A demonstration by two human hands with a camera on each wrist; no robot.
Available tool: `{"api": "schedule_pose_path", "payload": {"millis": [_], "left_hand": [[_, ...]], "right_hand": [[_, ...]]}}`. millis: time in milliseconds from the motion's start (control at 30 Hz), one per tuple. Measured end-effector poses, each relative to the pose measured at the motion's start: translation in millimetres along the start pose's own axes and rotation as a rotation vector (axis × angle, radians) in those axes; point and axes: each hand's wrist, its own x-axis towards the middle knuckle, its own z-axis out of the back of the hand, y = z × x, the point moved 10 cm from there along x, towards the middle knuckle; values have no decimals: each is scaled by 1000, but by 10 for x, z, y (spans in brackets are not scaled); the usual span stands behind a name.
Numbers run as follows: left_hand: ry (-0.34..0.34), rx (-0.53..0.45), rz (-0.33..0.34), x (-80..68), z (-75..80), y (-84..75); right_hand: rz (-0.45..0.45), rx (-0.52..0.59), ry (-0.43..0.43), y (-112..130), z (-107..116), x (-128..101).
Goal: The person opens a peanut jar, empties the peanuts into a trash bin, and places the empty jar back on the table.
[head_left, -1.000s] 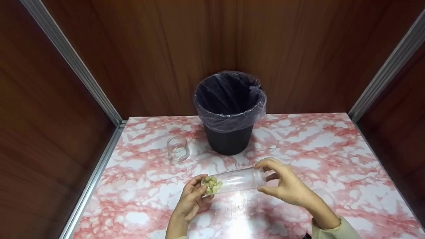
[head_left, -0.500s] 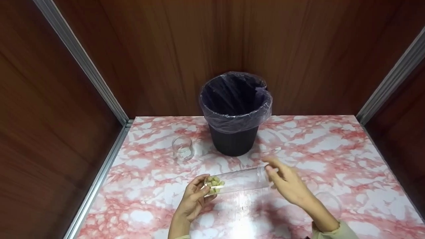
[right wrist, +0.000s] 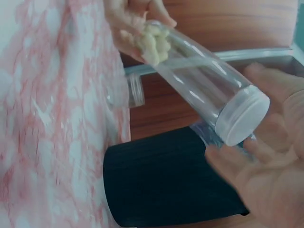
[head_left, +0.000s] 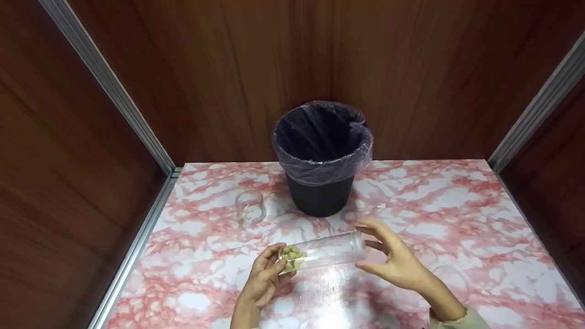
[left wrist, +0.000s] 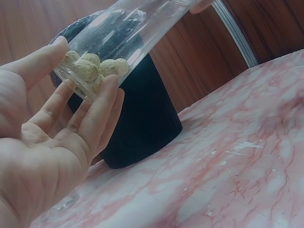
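A clear cylindrical jar (head_left: 329, 250) with a white screw lid (right wrist: 242, 116) is held nearly level, tilted slightly up toward its lid. Several peanuts in their shells (left wrist: 90, 69) lie at its base end. My left hand (head_left: 265, 278) grips that base between thumb and fingers. Around the lid end, the fingers and thumb of my right hand (head_left: 393, 256) are spread. In the right wrist view, the right thumb stands apart from the lid, and the fingertips are close to its rim; whether they touch it I cannot tell.
Behind the jar stands a black bin (head_left: 320, 196) with a clear purplish liner. Left of it sits a small clear container (head_left: 250, 208). A faint clear round outline (head_left: 452, 281) shows on the marbled table (head_left: 196, 256) at right. Brown wood panels (head_left: 228, 82) enclose three sides.
My right hand turned at the lid half a second ago, blurred with its fingers drawn together, and has now spread again. The left hand keeps its grip on the jar.
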Motion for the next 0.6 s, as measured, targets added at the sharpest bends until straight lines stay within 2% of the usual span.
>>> {"api": "schedule_pose_path", "payload": {"millis": [167, 233, 333, 500, 600], "left_hand": [[-11, -12, -6, -11, 19, 5], [-15, -8, -5, -20, 26, 14], [-15, 0, -4, -38, 32, 20], [-18, 31, -12, -70, 14, 5], [-24, 53, -11, -85, 7, -3]], "right_hand": [[-218, -65, -130, -157, 100, -6], [-229, -41, -133, -164, 87, -11], [-163, 28, -99, -118, 35, -13], [102, 125, -21, 75, -20, -49], [198, 142, -4, 137, -19, -95]]}}
